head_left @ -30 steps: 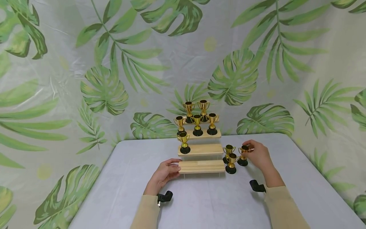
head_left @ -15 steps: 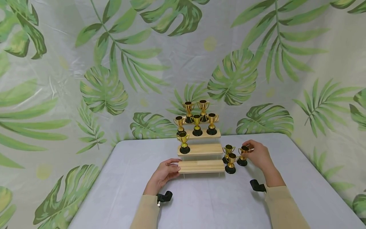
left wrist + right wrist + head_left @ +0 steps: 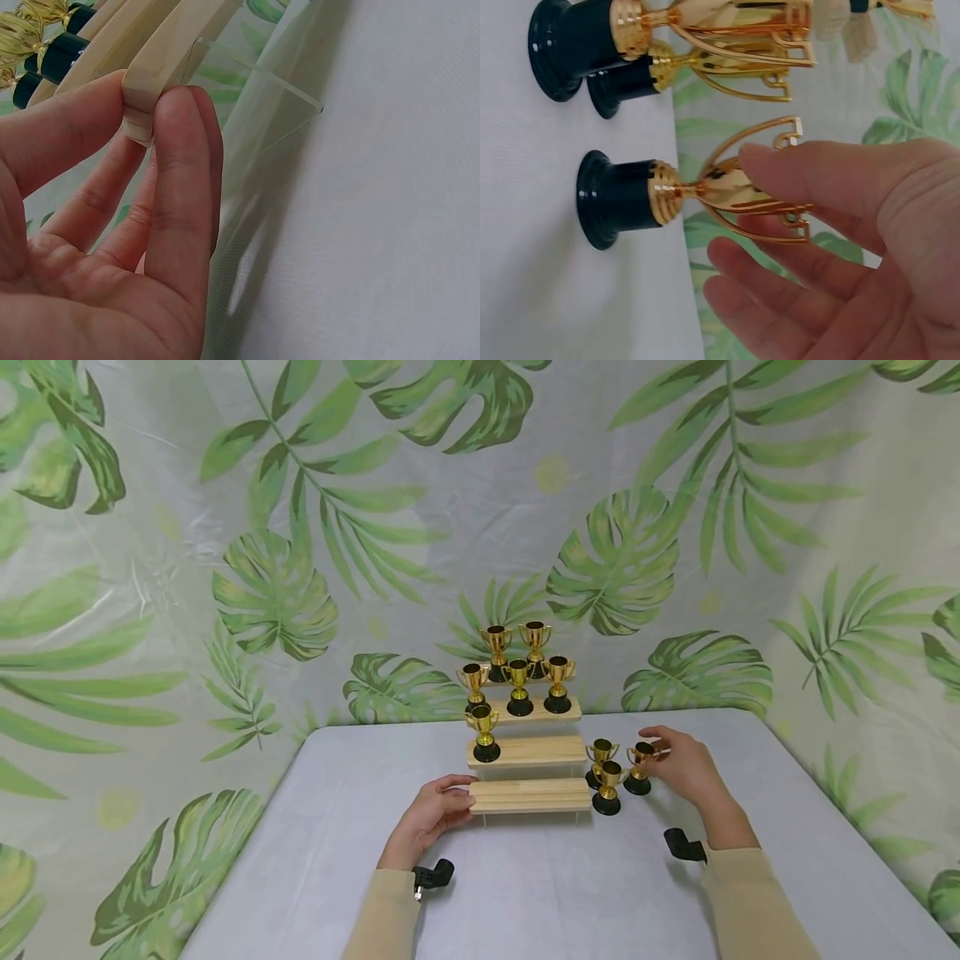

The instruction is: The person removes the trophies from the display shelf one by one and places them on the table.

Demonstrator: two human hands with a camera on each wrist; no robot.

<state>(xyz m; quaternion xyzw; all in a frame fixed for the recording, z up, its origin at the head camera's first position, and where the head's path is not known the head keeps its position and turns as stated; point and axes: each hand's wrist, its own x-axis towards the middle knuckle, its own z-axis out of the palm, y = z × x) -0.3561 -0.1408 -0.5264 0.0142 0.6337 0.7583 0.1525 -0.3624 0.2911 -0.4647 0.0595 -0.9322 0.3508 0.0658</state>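
Observation:
My left hand [image 3: 429,817] pinches the left end of the lowest wooden shelf [image 3: 529,797] between thumb and fingers. In the left wrist view the board's rounded end [image 3: 142,94] sits between the fingertips, with a clear support below it. At the right, my right hand [image 3: 684,768] holds a small gold trophy cup [image 3: 667,193] by its bowl and handle, thumb in front and fingers behind. This cup stands upright, its black base [image 3: 637,786] on the table. Left of it stand two similar trophies, one nearer [image 3: 607,789] and one farther [image 3: 601,762].
Higher tiers of the stand carry more trophies: one [image 3: 484,735] at the left of the second board [image 3: 536,750], three on the board above, two on top. A white cloth covers the table [image 3: 300,860]; a leaf-patterned sheet [image 3: 495,485] hangs behind.
The right wrist and forearm have shifted slightly to the right, while the fingers stay at the same trophy. Left hand, stand and trophies look unchanged.

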